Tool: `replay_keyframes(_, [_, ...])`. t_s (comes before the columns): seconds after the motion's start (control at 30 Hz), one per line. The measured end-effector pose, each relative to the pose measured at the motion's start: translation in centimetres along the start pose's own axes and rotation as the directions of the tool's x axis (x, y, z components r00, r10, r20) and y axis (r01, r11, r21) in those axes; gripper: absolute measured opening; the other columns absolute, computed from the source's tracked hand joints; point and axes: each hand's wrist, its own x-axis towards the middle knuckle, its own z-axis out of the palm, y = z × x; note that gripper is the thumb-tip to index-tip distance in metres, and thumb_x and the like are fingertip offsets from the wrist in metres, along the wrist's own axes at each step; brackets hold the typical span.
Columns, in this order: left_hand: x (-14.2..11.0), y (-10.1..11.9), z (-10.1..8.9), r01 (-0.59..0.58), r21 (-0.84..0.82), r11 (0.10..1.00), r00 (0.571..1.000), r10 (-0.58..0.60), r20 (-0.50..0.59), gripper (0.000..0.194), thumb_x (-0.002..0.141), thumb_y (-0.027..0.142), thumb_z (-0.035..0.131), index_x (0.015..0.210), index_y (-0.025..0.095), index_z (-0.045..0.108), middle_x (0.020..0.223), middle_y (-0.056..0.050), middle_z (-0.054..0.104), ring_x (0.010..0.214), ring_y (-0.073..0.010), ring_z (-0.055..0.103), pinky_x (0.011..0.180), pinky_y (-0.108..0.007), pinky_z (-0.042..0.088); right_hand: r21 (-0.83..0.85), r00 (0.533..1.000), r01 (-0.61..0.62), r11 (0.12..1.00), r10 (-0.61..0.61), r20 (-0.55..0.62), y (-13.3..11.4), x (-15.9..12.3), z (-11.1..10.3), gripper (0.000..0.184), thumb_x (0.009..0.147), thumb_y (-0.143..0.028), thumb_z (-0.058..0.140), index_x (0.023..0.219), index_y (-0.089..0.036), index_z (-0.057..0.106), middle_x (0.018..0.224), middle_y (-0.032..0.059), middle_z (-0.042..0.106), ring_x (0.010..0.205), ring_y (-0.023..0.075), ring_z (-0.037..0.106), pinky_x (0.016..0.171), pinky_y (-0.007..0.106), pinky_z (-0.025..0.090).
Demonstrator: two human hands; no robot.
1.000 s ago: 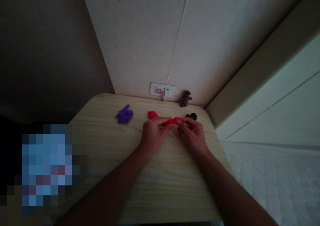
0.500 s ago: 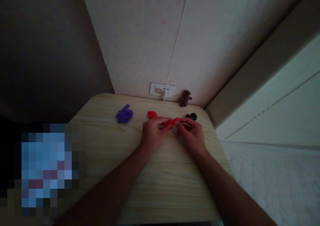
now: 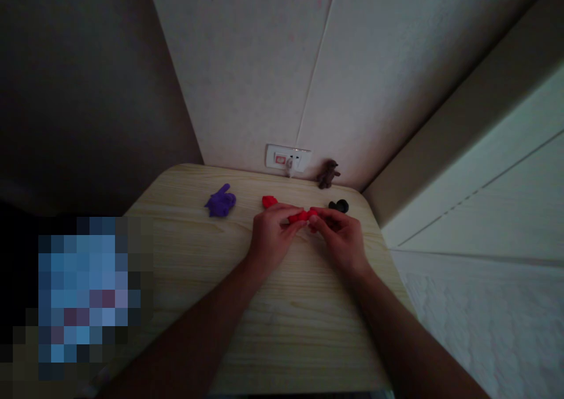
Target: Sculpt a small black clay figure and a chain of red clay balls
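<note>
Both hands meet above the far half of the wooden tabletop. My left hand pinches the left end of a piece of red modelling clay between thumb and fingers. My right hand grips the other end of this piece, and its fingers hide part of it. A second red lump lies just beyond the left hand's knuckles. Close past the right hand rests a small black piece with rounded ends.
A purple clay lump with a raised stub lies to the left. At the back right stands a small dark brown figure. A wall socket with a plug sits behind the table. Something blue at lower left is pixelated.
The right hand has shifted very slightly, and more of the red clay shows between the fingertips. The other pieces stay where they were; the view has moved a little.
</note>
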Motion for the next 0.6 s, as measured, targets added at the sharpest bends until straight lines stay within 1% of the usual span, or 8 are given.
replay_keyframes(0.13, [0.03, -0.04, -0.06, -0.009, 0.039, 0.999, 1.000, 0.009, 0.011, 0.018, 0.082, 0.020, 0.081, 0.101, 0.021, 0.084, 0.103, -0.008, 0.081, 0.092, -0.0210, 0.077, 0.082, -0.034, 0.067, -0.021, 1.000, 0.000, 1.000, 0.001, 0.010, 0.21, -0.03, -0.04, 0.041, 0.072, -0.052, 0.091, 0.096, -0.020, 0.084, 0.084, 0.0075, 0.081, 0.070, 0.0193, 0.071, 0.069, 0.034, 0.060])
replay_keyframes(0.3, [0.02, -0.14, -0.08, -0.019, 0.030, 0.999, 1.000, 0.019, 0.016, 0.019, 0.083, 0.020, 0.081, 0.102, 0.021, 0.084, 0.103, -0.009, 0.081, 0.093, -0.0209, 0.077, 0.083, -0.034, 0.067, -0.027, 1.000, 0.006, 1.000, -0.005, 0.015, 0.48, -0.10, -0.13, 0.039, 0.074, -0.050, 0.090, 0.097, -0.020, 0.083, 0.086, 0.0078, 0.082, 0.071, 0.0199, 0.071, 0.069, 0.034, 0.060])
replay_keyframes(0.5, [-0.02, 0.02, -0.08, -0.002, 0.045, 0.999, 1.000, 0.001, 0.015, 0.021, 0.081, 0.016, 0.082, 0.102, 0.020, 0.084, 0.103, -0.009, 0.081, 0.093, -0.0209, 0.076, 0.081, -0.033, 0.066, -0.025, 1.000, -0.006, 1.000, 0.006, 0.018, 0.27, -0.12, -0.03, 0.037, 0.074, -0.049, 0.090, 0.096, -0.020, 0.084, 0.085, 0.0074, 0.082, 0.072, 0.0202, 0.072, 0.070, 0.034, 0.060])
replay_keyframes(0.6, [-0.05, 0.02, -0.07, -0.005, 0.053, 0.999, 1.000, 0.004, 0.016, 0.020, 0.082, 0.018, 0.082, 0.102, 0.020, 0.084, 0.103, -0.009, 0.081, 0.093, -0.0214, 0.076, 0.082, -0.034, 0.066, -0.014, 1.000, -0.003, 1.000, 0.003, 0.022, 0.10, -0.15, 0.05, 0.034, 0.074, -0.046, 0.090, 0.095, -0.020, 0.084, 0.084, 0.0067, 0.082, 0.071, 0.0196, 0.071, 0.070, 0.034, 0.060])
